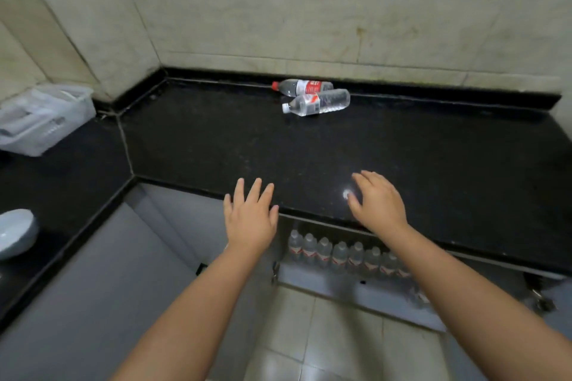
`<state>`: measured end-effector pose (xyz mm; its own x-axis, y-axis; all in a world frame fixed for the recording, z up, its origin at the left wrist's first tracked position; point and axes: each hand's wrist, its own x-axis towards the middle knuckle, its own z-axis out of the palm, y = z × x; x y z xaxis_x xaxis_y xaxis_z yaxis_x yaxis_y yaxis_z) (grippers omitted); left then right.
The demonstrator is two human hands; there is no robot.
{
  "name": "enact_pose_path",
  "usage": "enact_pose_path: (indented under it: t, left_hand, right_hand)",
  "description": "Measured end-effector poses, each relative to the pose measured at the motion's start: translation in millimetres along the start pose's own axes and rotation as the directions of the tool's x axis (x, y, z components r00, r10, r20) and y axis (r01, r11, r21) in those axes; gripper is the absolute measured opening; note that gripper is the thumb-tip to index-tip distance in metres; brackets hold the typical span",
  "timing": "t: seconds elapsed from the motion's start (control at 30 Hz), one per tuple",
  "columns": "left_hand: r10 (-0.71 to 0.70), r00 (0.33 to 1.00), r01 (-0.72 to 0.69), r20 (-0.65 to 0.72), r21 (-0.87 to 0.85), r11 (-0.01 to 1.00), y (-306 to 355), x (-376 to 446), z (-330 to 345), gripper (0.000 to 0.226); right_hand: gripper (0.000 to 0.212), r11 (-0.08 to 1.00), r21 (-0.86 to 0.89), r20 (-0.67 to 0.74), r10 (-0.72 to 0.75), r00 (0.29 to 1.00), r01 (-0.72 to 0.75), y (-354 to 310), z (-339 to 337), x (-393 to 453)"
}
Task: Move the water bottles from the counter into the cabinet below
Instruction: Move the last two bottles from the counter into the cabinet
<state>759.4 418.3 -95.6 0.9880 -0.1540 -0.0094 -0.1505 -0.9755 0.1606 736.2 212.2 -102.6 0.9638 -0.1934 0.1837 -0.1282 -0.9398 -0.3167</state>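
Observation:
Two clear water bottles lie on their sides at the back of the black counter point(309, 145). One has a red cap and red label point(301, 86); the other, with a white cap point(317, 102), lies just in front of it and touches it. A row of several upright bottles point(340, 254) stands inside the open cabinet point(356, 291) under the counter. My left hand point(250, 216) hovers at the counter's front edge with fingers straight and spread, holding nothing. My right hand point(377, 201) is above the counter's front, fingers relaxed, also empty. Both hands are well short of the lying bottles.
A translucent plastic basket point(43, 117) sits on the left wing of the counter, and a pale bowl point(15, 235) lies nearer on that wing. A grey cabinet door point(161, 226) stands open at the left. Tiled walls close the back and left; pale floor tiles lie below.

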Motion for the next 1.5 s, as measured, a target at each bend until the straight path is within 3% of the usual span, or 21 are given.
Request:
enact_pose_path:
  t: [0.23,0.4,0.67,0.87,1.07,1.17,1.27,1.5]
  left_hand:
    - [0.003,0.999,-0.002,-0.052,0.01,1.0,2,110,-8,0.05]
    - [-0.074,0.997,0.074,0.004,0.033,0.997,-1,209,-1,0.05]
    - [-0.133,0.989,0.126,0.068,0.098,0.987,-21,328,32,0.05]
    - [-0.13,0.99,0.128,0.055,0.036,0.991,-19,401,48,0.049]
    - [0.01,0.998,-0.011,0.054,0.019,1.0,14,491,67,0.057]
    - [0.135,0.986,-0.138,0.095,0.022,0.99,34,535,68,0.066]
    - [0.199,0.966,-0.209,0.165,0.046,0.977,48,567,66,0.074]
    - [0.233,0.931,-0.266,0.283,0.086,0.96,42,572,66,0.08]
  right_hand:
    - [0.042,0.998,-0.042,-0.056,-0.058,0.997,0.055,6,3,130]
    - [0.041,0.984,-0.117,0.16,-0.115,0.98,0.134,2,53,249]
    - [0.061,0.85,-0.284,0.434,-0.298,0.85,0.443,-38,143,401]
    - [0.04,0.673,-0.399,0.485,-0.421,0.766,0.623,-21,146,431]
    - [0.033,0.783,-0.383,0.464,-0.297,0.835,0.491,27,133,439]
    - [0.042,0.852,-0.31,0.464,-0.252,0.849,0.423,43,135,450]
    - [0.047,0.899,-0.213,0.42,-0.27,0.866,0.384,47,140,448]
    - [0.032,0.898,-0.13,0.368,-0.349,0.862,0.419,50,139,444]
